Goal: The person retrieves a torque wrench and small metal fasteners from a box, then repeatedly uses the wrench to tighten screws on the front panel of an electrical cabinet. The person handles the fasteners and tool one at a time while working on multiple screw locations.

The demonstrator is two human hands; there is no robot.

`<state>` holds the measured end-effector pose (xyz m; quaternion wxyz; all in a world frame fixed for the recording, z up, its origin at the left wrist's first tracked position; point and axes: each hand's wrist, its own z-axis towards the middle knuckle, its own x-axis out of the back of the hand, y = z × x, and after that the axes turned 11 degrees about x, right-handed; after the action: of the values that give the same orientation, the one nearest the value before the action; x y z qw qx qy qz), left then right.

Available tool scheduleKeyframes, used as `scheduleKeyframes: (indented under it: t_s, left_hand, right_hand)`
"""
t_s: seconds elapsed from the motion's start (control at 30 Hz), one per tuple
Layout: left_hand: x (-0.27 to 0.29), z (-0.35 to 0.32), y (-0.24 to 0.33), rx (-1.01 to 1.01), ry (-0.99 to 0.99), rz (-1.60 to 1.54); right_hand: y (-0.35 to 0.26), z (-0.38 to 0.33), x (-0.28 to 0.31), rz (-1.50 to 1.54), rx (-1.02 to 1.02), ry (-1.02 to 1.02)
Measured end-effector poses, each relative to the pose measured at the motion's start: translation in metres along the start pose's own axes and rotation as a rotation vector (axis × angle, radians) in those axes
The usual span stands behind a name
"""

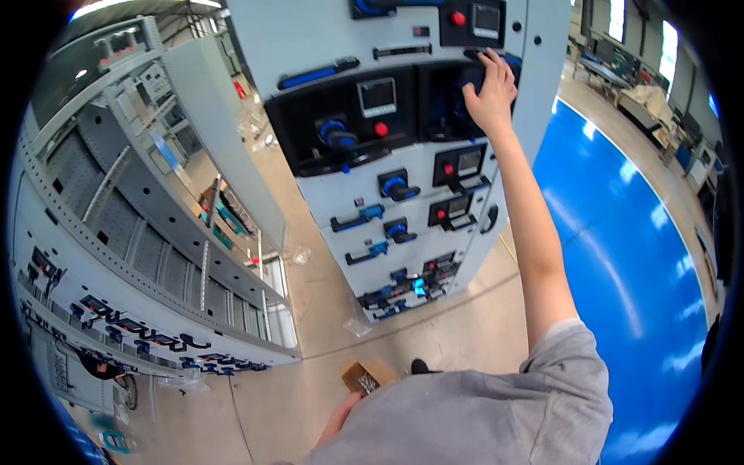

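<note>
Reaching Up to a Switchgear Drawer Panel

The person is stretching the right hand point(490, 91) up against a black drawer panel point(465, 101) on the upper right of a tall grey switchgear cabinet point(325, 35). The fingers are lying spread and slightly curled over the panel's top edge, pressing on it rather than closing round anything. Just left of that panel, a larger black panel is carrying a blue rotary handle point(337, 133), a small square display point(377, 97) and a red button point(380, 129). Lower down, the left hand point(345, 411) is holding a small open cardboard box point(366, 375) of metal screws near the grey shirt; its fingers are wrapping the box's underside. A second open cabinet point(139, 232) is standing at left, and blue flooring point(628, 256) is running along the right.
</note>
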<state>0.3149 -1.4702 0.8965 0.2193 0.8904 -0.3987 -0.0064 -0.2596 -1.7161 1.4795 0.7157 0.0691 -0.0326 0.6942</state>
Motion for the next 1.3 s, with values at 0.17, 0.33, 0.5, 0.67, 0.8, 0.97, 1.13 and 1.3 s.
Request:
scheduleKeyframes:
  t_s: [0.17,0.33,0.5,0.67,0.8,0.97,1.13,1.3]
  left_hand:
    - [-0.003,-0.006,-0.001,0.019,-0.011,0.014]
    - [-0.003,-0.001,0.005,0.037,-0.016,0.041]
    - [0.0,0.008,0.015,0.051,0.003,0.091]
    - [0.009,0.048,0.005,-0.017,-0.054,-0.027]
    - [-0.006,0.027,0.052,-0.078,-0.024,0.377]
    - [-0.023,-0.008,0.077,-0.448,-0.041,0.583]
    - [-0.022,-0.004,0.072,-0.252,-0.125,0.768]
    - [-0.027,-0.022,0.075,-0.205,-0.15,0.407]
  right_hand:
    - [-0.066,-0.151,0.025,0.583,-0.146,-0.258]
    - [-0.21,-0.363,0.104,1.247,-0.599,-1.048]
    - [-0.328,-0.47,0.165,1.561,-0.466,-1.437]
    - [-0.357,-0.517,0.166,1.477,0.054,-1.643]
    - [-0.355,-0.535,0.169,1.135,0.258,-1.803]
    - [-0.37,-0.571,0.16,0.881,0.186,-1.993]
    - [-0.384,-0.611,0.155,0.737,0.761,-1.903]
    - [-0.422,-0.71,0.133,0.644,0.506,-2.22]
